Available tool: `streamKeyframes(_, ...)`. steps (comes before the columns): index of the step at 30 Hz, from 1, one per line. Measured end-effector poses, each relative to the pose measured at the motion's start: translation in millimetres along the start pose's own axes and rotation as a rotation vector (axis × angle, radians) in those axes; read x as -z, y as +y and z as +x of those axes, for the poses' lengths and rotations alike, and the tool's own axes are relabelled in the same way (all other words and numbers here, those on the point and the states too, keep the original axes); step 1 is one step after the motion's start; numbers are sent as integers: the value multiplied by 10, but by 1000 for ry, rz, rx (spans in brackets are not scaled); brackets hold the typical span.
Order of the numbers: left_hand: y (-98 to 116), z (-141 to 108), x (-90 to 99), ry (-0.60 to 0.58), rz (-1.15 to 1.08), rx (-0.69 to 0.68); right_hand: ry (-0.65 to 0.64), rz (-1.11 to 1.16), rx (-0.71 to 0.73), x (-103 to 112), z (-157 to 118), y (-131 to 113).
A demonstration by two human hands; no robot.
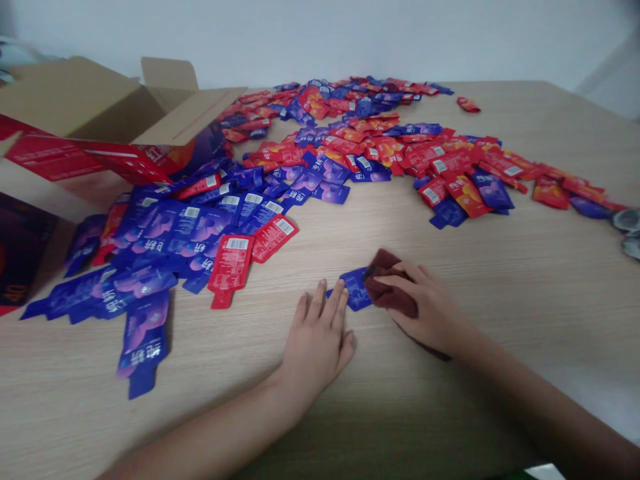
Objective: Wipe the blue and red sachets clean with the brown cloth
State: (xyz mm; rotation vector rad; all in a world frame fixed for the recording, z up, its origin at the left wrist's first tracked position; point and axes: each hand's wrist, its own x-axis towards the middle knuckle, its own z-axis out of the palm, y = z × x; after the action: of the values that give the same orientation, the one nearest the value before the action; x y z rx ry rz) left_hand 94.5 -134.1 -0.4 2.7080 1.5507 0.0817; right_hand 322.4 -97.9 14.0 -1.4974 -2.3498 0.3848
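A single blue sachet [356,291] lies flat on the wooden table in front of me. The fingertips of my left hand [317,330] press on its left end, fingers stretched out and palm down. My right hand [425,303] grips a bunched dark red-brown cloth [393,280], which rests over the right end of the same sachet and hides it. To the left, a red sachet [231,263] lies with its barcode up, beside another tilted red sachet [275,238]. A blue sachet with purple print [144,333] lies nearer to me at the left.
Loose blue and red sachets [325,170] spread in a long heap across the table [500,280], from the left to the far right. An open cardboard box [115,100] stands at the back left. Metallic round objects [629,227] sit at the right edge.
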Motion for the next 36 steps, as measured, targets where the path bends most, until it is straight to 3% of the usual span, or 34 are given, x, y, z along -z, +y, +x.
streamKeyframes(4,5,-6,4,-12,-4,0,18,19,-128,271,-27,363)
streamKeyframes(7,13,-5,10,-9,3,-1,110,-9,-96,380,92,259)
streamKeyframes(9,18,2,13,-1,6,1,172,4,-8,335,185,44)
streamKeyframes(13,20,19,19,-12,-1,-1,17,48,163,85,220,-265)
streamKeyframes(16,15,25,26,-9,2,-3,-11,55,97,23,112,-130)
streamKeyframes(21,30,43,44,18,27,-3,62,112,-78,202,-36,228)
streamKeyframes(24,47,96,67,47,53,-5,139,52,-19,189,-60,142)
streamKeyframes(28,58,240,117,66,101,-26,57,109,67,55,-69,-30)
streamKeyframes(32,33,383,138,82,152,-80,39,159,38,63,-112,79)
streamKeyframes(36,-35,433,104,114,172,-159,185,222,-17,90,-156,237)
